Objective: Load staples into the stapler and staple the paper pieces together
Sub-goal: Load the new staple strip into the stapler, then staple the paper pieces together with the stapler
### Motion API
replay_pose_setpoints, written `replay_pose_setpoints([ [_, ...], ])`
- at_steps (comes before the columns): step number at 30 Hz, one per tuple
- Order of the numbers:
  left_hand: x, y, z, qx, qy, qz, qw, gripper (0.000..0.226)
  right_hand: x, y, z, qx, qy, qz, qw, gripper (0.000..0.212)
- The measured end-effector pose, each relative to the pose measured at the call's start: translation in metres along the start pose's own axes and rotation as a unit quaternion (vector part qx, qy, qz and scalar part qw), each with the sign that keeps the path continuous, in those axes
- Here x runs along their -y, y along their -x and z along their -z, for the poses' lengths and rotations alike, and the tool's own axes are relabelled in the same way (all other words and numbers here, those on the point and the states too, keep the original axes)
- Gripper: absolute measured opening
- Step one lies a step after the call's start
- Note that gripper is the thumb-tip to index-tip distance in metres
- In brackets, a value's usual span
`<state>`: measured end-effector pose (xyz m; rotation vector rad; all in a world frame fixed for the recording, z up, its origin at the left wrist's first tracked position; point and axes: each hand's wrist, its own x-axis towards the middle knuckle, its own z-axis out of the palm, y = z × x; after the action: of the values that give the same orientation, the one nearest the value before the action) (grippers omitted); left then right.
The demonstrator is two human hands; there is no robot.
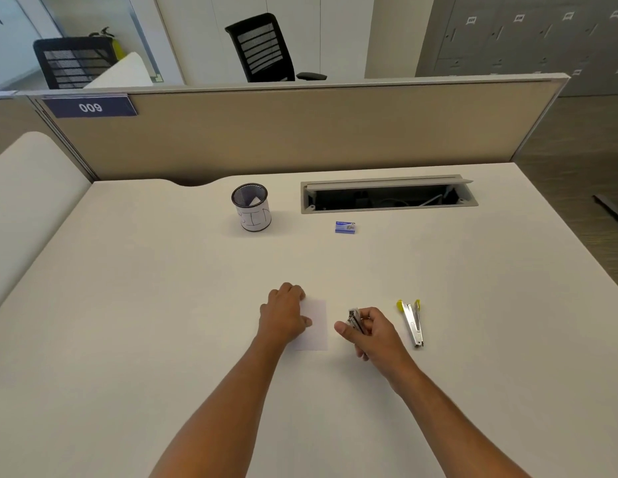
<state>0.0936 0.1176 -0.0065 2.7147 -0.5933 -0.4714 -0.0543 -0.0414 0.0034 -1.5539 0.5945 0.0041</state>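
A small white paper (317,322) lies flat on the desk in front of me. My left hand (286,313) rests on its left edge, thumb and fingertips touching it. Just right of the paper, my right hand (369,331) grips a small metal stapler (354,320), its nose pointing up and away. A second metal tool with yellow tips (412,322) lies on the desk to the right of that hand. Farther back sits a small blue staple box (345,227), apparently closed.
A mesh pen cup (251,208) with a paper label stands at the back centre. Right of it is an open cable tray (388,194) in the white desk (162,305). A beige partition (300,132) closes the far edge.
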Motion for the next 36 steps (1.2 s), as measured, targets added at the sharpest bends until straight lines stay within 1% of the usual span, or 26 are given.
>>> replay_pose_setpoints([
  [3,-0.002,-0.002,0.001,0.012,0.007,0.018,1.000,0.050,-0.001,-0.003,0.000,0.011,0.004,0.001,1.000,0.053],
  [8,-0.002,0.002,-0.002,0.002,0.043,0.013,0.999,0.040,-0.003,-0.009,-0.003,0.017,0.027,0.005,0.999,0.056],
  [9,-0.001,0.004,-0.003,-0.003,0.065,0.014,0.998,0.038,-0.003,-0.010,-0.003,0.014,0.028,0.008,0.999,0.055],
  [11,-0.001,0.011,-0.002,-0.007,0.156,0.018,0.988,0.034,-0.004,-0.011,-0.003,-0.003,0.032,0.014,0.999,0.050],
  [13,-0.001,0.018,0.001,-0.001,0.270,0.012,0.963,0.032,-0.005,-0.013,-0.002,-0.035,0.040,0.022,0.998,0.042],
  [15,-0.002,0.030,0.007,0.016,0.372,0.003,0.928,0.036,-0.005,-0.015,0.000,-0.066,0.036,0.030,0.997,0.035],
  [18,-0.008,0.046,0.013,0.053,0.487,-0.006,0.872,0.047,-0.002,-0.016,0.003,-0.058,0.003,0.047,0.997,0.032],
  [19,-0.010,0.050,0.015,0.062,0.507,-0.011,0.860,0.049,0.000,-0.015,0.004,-0.047,-0.002,0.055,0.997,0.031],
  [21,-0.012,0.057,0.015,0.075,0.540,-0.018,0.838,0.045,0.004,-0.013,0.003,-0.034,-0.008,0.071,0.997,0.027],
  [23,-0.014,0.062,0.015,0.085,0.575,-0.015,0.813,0.039,0.007,-0.011,0.003,-0.040,-0.014,0.084,0.996,0.023],
  [25,-0.014,0.067,0.013,0.108,0.601,0.004,0.792,0.040,0.010,-0.008,0.002,-0.055,-0.023,0.104,0.993,0.018],
  [27,-0.013,0.070,0.009,0.135,0.613,0.029,0.778,0.039,0.014,-0.006,0.001,-0.069,-0.016,0.136,0.988,0.014],
  [29,-0.012,0.072,0.006,0.144,0.614,0.051,0.775,0.029,0.016,-0.004,0.003,-0.068,0.029,0.176,0.982,0.015],
  [32,-0.011,0.072,0.003,0.136,0.633,0.087,0.757,0.012,0.015,0.001,0.010,-0.026,0.143,0.250,0.957,0.027],
  [33,-0.011,0.072,0.003,0.130,0.636,0.096,0.754,0.011,0.015,0.003,0.013,-0.010,0.181,0.276,0.944,0.030],
  [35,-0.013,0.071,0.004,0.114,0.637,0.105,0.755,0.023,0.016,0.006,0.018,0.013,0.242,0.325,0.914,0.033],
  [36,-0.014,0.071,0.005,0.107,0.639,0.107,0.754,0.024,0.017,0.006,0.020,0.021,0.265,0.351,0.898,0.033],
])
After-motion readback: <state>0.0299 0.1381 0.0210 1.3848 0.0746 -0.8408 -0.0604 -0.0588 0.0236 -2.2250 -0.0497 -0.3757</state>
